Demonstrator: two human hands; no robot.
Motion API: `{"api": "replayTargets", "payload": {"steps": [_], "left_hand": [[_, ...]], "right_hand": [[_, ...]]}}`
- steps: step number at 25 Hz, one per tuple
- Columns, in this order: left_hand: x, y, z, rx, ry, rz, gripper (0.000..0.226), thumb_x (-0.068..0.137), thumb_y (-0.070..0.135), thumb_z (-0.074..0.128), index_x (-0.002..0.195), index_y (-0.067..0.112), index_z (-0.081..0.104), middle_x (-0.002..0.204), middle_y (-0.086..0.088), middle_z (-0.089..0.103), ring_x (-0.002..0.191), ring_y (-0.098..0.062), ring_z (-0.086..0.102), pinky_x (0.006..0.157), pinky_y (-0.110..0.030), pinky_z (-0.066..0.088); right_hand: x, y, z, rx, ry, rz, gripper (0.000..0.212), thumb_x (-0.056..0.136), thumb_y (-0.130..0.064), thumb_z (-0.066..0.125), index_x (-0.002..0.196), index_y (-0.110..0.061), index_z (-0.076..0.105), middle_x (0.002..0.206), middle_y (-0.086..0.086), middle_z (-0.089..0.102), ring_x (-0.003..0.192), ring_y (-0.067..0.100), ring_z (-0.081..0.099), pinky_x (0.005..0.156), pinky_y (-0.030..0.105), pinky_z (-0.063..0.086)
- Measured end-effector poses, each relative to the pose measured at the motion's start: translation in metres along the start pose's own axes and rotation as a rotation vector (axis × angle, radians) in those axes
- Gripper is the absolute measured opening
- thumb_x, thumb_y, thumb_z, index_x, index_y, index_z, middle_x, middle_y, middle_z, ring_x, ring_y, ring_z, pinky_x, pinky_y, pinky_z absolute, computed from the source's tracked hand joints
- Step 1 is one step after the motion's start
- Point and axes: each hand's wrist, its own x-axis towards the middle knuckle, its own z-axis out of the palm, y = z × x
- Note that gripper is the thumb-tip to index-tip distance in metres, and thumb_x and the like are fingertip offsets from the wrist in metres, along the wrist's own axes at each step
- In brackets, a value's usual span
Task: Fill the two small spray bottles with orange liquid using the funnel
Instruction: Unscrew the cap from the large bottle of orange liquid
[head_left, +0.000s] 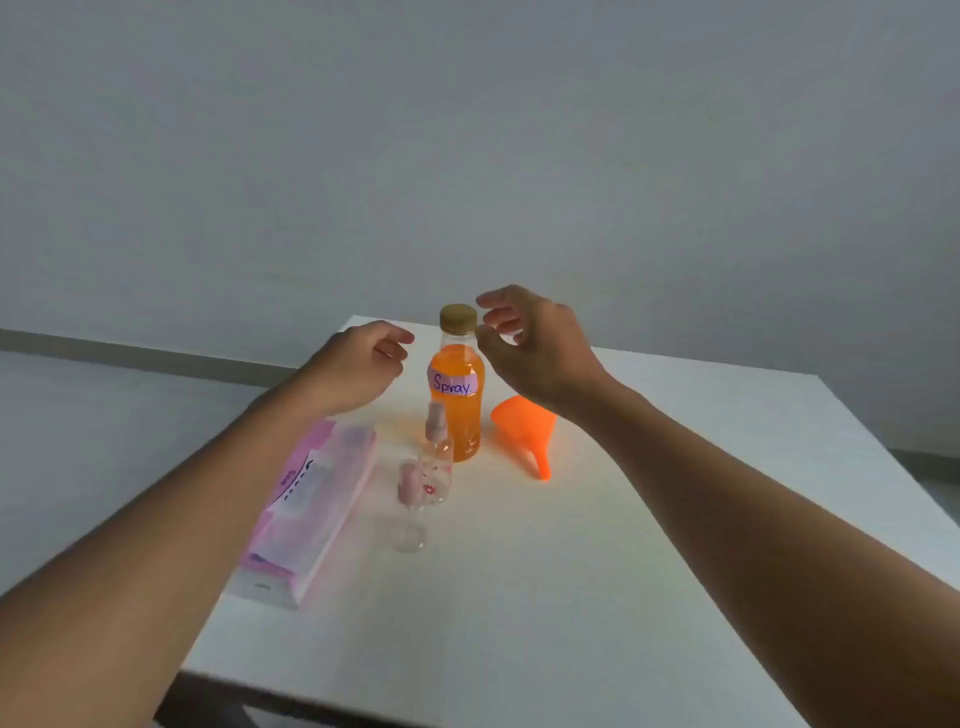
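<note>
- Soft pink tissue pack (306, 514) lies nearest.
- Clear near spray bottle (411, 514) and far spray bottle (437, 460) stand before the cylindrical orange bottle (457, 405); conical funnel (524, 431) beside it.
- My left hand (358, 366) and right hand (532, 345) hover empty, fingers relaxed.

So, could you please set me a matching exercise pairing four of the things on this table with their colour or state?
1 big bottle
2 funnel
3 tissue pack
4 nearer spray bottle

a lying on its side
b clear, pink sprayer on
c capped, holds orange liquid
d pink and white, leftmost

Pairs: 1-c, 2-a, 3-d, 4-b.
</note>
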Motion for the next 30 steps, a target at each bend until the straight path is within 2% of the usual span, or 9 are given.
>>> {"api": "replayTargets", "payload": {"steps": [2,6,10,14,19,23,26,28,30], "left_hand": [[0.014,-0.013,0.008,0.009,-0.218,-0.031,0.039,0.083,0.011,0.067,0.116,0.03,0.058,0.118,0.002,0.066,0.104,-0.014,0.063,0.089,-0.032,0.051],[0.029,-0.029,0.034,0.096,-0.501,0.0,0.07,0.059,0.052,0.085,0.121,0.04,0.057,0.122,0.02,0.062,0.112,-0.004,0.056,0.1,-0.037,0.045],[0.038,-0.034,0.055,-0.008,-0.499,0.032,0.043,0.057,0.056,0.086,0.095,0.046,0.067,0.099,0.02,0.071,0.099,-0.009,0.065,0.092,-0.038,0.051],[0.037,-0.034,0.059,0.043,-0.478,0.091,0.021,0.078,0.05,0.074,0.095,0.039,0.068,0.095,0.02,0.072,0.088,-0.006,0.068,0.083,-0.026,0.052],[0.034,-0.037,0.06,0.058,-0.461,0.11,0.018,0.08,0.053,0.07,0.092,0.04,0.066,0.093,0.017,0.072,0.085,-0.011,0.068,0.081,-0.026,0.053],[0.038,-0.037,0.06,0.098,-0.466,0.099,0.026,0.078,0.057,0.07,0.096,0.038,0.064,0.094,0.015,0.072,0.085,-0.014,0.068,0.087,-0.033,0.055],[0.038,-0.034,0.057,0.09,-0.483,0.121,0.016,0.076,0.054,0.072,0.082,0.041,0.066,0.088,0.015,0.073,0.084,-0.012,0.069,0.083,-0.03,0.055],[0.037,-0.033,0.056,0.103,-0.475,0.116,0.014,0.078,0.052,0.072,0.081,0.041,0.063,0.086,0.016,0.072,0.081,-0.011,0.068,0.078,-0.026,0.052],[0.037,-0.033,0.057,0.102,-0.468,0.109,0.014,0.079,0.051,0.071,0.083,0.04,0.063,0.087,0.014,0.071,0.081,-0.011,0.067,0.079,-0.026,0.052]], "right_hand": [[0.027,-0.001,0.01,-0.073,-0.078,0.023,0.045,0.098,-0.043,0.061,0.135,-0.017,0.061,0.122,0.001,0.065,0.102,0.014,0.06,0.065,0.018,0.047],[0.06,-0.004,0.016,-0.357,-0.153,-0.09,0.038,0.095,-0.049,0.064,0.112,-0.018,0.077,0.103,-0.006,0.067,0.103,0.01,0.053,0.059,0.019,0.032],[0.065,-0.008,0.013,-0.425,-0.276,-0.142,0.043,0.095,-0.048,0.065,0.106,-0.009,0.079,0.096,0.001,0.078,0.081,0.016,0.071,0.066,0.027,0.056],[0.067,-0.012,0.013,-0.472,-0.361,-0.208,0.032,0.099,-0.038,0.062,0.112,-0.012,0.077,0.077,-0.013,0.058,0.074,0.01,0.061,0.068,0.027,0.054],[0.071,-0.005,0.009,-0.48,-0.406,-0.305,0.024,0.098,-0.018,0.066,0.12,-0.014,0.074,0.106,-0.002,0.065,0.096,0.013,0.063,0.087,0.037,0.06],[0.076,-0.006,-0.003,-0.465,-0.488,-0.363,0.046,0.092,0.003,0.067,0.133,-0.018,0.068,0.13,-0.001,0.066,0.118,0.017,0.064,0.098,0.034,0.058],[0.081,-0.012,-0.002,-0.497,-0.484,-0.198,0.058,0.092,-0.042,0.071,0.145,-0.022,0.055,0.135,-0.003,0.064,0.117,0.019,0.065,0.098,0.034,0.056],[0.085,-0.015,0.004,-0.595,-0.442,-0.115,0.066,0.088,-0.067,0.06,0.124,-0.013,0.07,0.117,0.003,0.075,0.097,0.021,0.073,0.084,0.034,0.06],[0.085,-0.018,0.006,-0.595,-0.439,-0.13,0.061,0.092,-0.064,0.057,0.1,-0.007,0.077,0.091,0.007,0.079,0.077,0.02,0.075,0.068,0.031,0.058]]}}
